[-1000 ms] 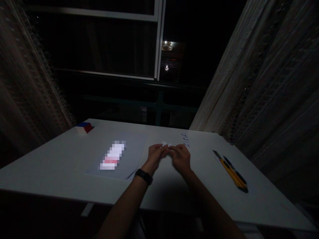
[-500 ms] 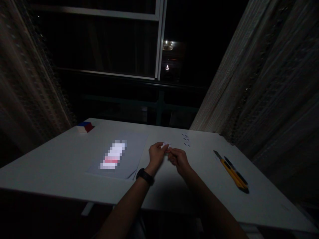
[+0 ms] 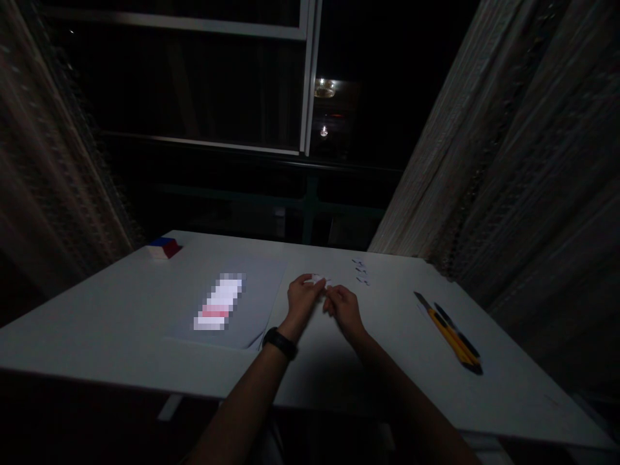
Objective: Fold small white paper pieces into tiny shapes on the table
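Observation:
Between my two hands, above the middle of the white table (image 3: 310, 368), is a small piece of white paper (image 3: 318, 279). My left hand (image 3: 303, 300), with a dark band on its wrist, is closed and pinches the paper between thumb and fingers. Fingertips of my right hand (image 3: 345, 309) are pinched together at the paper's right edge; the fingers partly hide it. Just beyond my hands, to the right, lie several small pieces of paper with dark marks (image 3: 360, 271) in a short column.
A yellow box cutter (image 3: 453, 339) with its blade out lies at the right, beside a dark pen (image 3: 458, 330). On the left, a blurred bright screen (image 3: 220, 303) rests on paper sheets (image 3: 256, 294). A blue, white and red block (image 3: 163, 248) sits near the far left corner. Curtains (image 3: 450, 129) hang beyond.
My right hand has shifted slightly left and its fingers have moved at the paper. More of the white paper now shows above my left thumb. The other things lie as before.

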Tool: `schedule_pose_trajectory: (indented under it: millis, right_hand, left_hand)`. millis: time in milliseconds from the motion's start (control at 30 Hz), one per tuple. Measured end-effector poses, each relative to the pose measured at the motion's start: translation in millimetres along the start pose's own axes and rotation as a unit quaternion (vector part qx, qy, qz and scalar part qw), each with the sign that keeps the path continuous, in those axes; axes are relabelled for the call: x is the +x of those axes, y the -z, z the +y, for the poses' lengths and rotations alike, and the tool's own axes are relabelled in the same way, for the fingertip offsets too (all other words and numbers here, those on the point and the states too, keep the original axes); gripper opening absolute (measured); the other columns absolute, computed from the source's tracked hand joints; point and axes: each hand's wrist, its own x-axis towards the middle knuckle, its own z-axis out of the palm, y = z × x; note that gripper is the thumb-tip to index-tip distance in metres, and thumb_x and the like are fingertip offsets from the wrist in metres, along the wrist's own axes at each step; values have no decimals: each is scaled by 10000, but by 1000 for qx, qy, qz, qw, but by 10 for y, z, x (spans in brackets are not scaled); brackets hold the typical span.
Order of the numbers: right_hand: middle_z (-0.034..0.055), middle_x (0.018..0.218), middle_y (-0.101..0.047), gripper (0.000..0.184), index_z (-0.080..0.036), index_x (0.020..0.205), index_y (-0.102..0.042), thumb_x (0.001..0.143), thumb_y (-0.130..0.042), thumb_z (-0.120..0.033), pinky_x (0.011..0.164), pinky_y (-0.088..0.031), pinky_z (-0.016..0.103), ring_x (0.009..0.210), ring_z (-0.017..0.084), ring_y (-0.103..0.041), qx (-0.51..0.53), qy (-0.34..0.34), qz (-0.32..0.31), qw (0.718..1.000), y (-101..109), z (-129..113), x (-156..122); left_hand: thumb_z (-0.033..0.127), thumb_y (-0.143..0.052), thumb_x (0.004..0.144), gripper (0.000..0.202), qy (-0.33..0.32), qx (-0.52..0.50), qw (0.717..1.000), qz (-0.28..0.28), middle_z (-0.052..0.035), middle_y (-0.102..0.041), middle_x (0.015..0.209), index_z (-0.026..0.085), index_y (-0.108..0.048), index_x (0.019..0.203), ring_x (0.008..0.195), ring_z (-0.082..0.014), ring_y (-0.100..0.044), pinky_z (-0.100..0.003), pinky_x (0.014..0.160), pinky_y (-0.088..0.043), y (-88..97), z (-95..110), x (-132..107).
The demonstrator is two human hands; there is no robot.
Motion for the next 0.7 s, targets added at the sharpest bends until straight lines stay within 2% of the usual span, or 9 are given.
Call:
schedule_pose_trajectory:
  millis: [133, 233, 333, 467, 600, 700]
  right_hand:
    - [-26, 396, -538, 272, -187, 615, -488, 722, -524, -435, 335, -253, 193, 312, 78, -380, 14, -20, -47, 999, 46, 45, 53]
    - [-26, 365, -525, 264, -190, 582, -480, 721, -496, -413, 317, -233, 195, 283, 77, -361, -1, -35, -70, 997, 75, 39, 68]
    - [-30, 355, -516, 268, -184, 577, -494, 725, -496, -407, 315, -239, 196, 272, 73, -345, -19, -30, -59, 998, 98, 21, 65]
    - [-35, 369, -515, 282, -181, 589, -505, 730, -513, -425, 328, -265, 200, 286, 76, -365, -29, -9, -28, 999, 119, 19, 57]
    - [-47, 363, -496, 312, -205, 573, -468, 742, -518, -463, 364, -308, 211, 315, 95, -405, -34, 5, -17, 999, 134, 1, 41]
    - [-29, 422, -546, 313, -203, 572, -488, 747, -520, -460, 378, -308, 224, 328, 97, -404, -75, 24, -10, 997, 155, -38, 35]
  left_hand:
    - [365, -791, 518, 475, 16, 4, 998, -68, -54, -645, 612, 107, -625, 880, 522, -136, -588, -230, 514, -433, 25, 11, 34]
    - [345, -810, 490, 452, 16, 43, 997, -70, -61, -639, 586, 100, -647, 834, 488, -125, -567, -216, 480, -402, 65, 15, 52]
    - [326, -810, 492, 358, 3, 71, 994, -81, -74, -639, 580, 90, -663, 717, 499, -117, -555, -205, 484, -380, 100, 32, 40]
    - [375, -767, 552, 319, 17, 78, 986, -149, -72, -640, 597, 88, -669, 652, 525, -118, -545, -204, 494, -370, 120, 55, 9]
    - [488, -671, 639, 390, 27, 104, 974, -198, -65, -618, 569, 99, -663, 619, 505, -119, -527, -213, 487, -371, 124, 50, 0]
    - [546, -594, 690, 452, -10, 132, 964, -228, -68, -618, 575, 107, -665, 610, 523, -126, -535, -221, 514, -390, 115, 54, -8]
